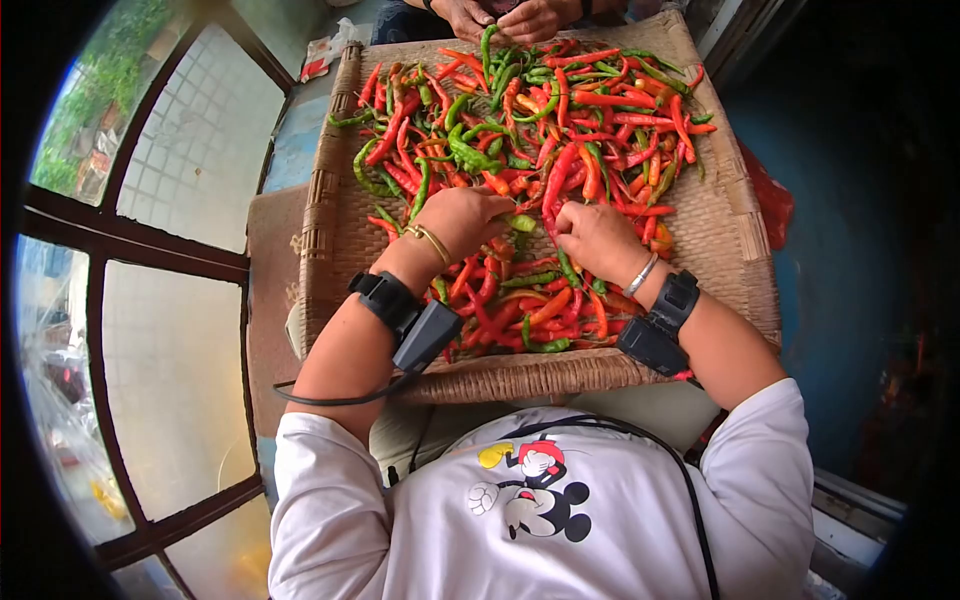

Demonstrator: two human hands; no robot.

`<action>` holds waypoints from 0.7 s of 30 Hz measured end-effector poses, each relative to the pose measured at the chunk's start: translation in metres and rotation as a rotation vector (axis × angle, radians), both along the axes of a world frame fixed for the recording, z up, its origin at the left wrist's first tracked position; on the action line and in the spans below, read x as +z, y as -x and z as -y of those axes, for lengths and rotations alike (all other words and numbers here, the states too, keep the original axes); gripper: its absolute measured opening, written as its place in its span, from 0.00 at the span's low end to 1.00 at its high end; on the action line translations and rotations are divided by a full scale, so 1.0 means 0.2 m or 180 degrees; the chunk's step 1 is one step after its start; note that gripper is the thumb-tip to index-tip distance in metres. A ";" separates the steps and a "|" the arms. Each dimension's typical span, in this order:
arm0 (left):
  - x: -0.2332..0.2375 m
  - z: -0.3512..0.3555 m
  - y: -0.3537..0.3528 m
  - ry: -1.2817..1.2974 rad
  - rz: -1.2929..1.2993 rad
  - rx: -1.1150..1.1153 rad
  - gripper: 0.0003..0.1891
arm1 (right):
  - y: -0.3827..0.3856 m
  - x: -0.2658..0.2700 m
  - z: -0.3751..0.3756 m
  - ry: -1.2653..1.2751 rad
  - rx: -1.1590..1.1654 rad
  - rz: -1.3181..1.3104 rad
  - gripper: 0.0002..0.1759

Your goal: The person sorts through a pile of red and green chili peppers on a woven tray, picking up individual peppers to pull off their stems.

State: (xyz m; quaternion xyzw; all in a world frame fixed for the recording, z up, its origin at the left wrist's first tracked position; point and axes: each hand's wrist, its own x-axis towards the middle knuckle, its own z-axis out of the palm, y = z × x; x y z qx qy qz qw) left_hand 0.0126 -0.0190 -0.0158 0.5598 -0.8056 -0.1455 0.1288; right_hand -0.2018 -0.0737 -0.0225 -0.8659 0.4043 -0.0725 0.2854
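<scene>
Red and green chili peppers [600, 100] lie spread over a woven tray [715, 220]. My left hand [462, 222] is over the middle of the pile, its fingers curled down among the peppers; what they touch is hidden. Close to its right, my right hand [598, 238] has thumb and fingers pinched together at the lower end of a long red pepper [560, 180]. A short light green pepper [522, 223] lies between the two hands. Black devices are strapped to both wrists.
Across the tray, another person's hands [505, 18] hold a green pepper at the far edge. Framed window panes [180, 350] stand at the left. A red bag [768, 195] hangs beside the tray's right edge. A black cable crosses my shirt.
</scene>
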 end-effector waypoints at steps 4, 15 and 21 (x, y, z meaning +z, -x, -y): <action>0.01 0.00 0.01 0.0002 -0.0244 0.0090 0.13 | 0.03 0.03 0.02 0.1173 0.0222 -0.0522 0.13; 0.03 0.00 0.05 -0.0959 -0.0761 0.0403 0.15 | 0.00 0.08 0.03 0.1239 0.0569 -0.1284 0.13; 0.03 0.02 0.05 -0.1123 -0.1662 0.0995 0.14 | 0.01 0.05 0.05 0.1311 0.0610 -0.1437 0.07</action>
